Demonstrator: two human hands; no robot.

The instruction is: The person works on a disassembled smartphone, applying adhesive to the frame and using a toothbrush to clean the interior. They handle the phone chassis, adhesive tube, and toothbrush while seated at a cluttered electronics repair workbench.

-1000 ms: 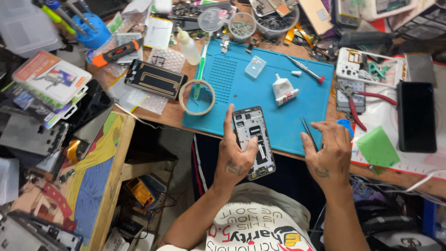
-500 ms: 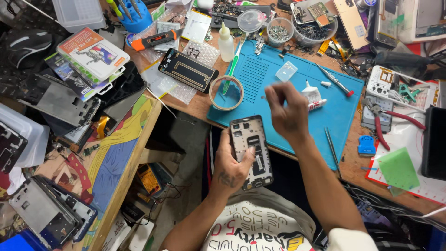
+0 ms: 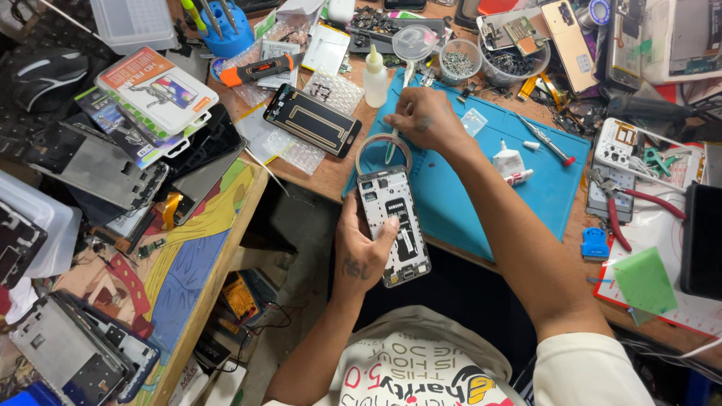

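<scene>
My left hand (image 3: pixel 362 248) grips an opened phone (image 3: pixel 393 225) with its bare metal frame and inner parts showing, held over the near edge of the blue work mat (image 3: pixel 541 195). My right hand (image 3: pixel 423 120) reaches across to the mat's far left corner. Its fingers close on the handle of a green tool (image 3: pixel 392 148) that lies across a tape ring (image 3: pixel 383 154). A small white dropper bottle (image 3: pixel 375 75) stands just behind that hand.
A black phone frame (image 3: pixel 312 120) lies left of the mat on bubble wrap. Bowls of screws (image 3: pixel 459 62), a glue tube (image 3: pixel 510 162), a red-tipped screwdriver (image 3: pixel 546 140), red pliers (image 3: pixel 615 218) and a green sponge (image 3: pixel 644 281) crowd the right side. Phone parts pile at the left.
My right hand moved from the mat's near right side, leaving the tweezers, across to the far left corner by the tape ring. The phone in my left hand shifted left and up.
</scene>
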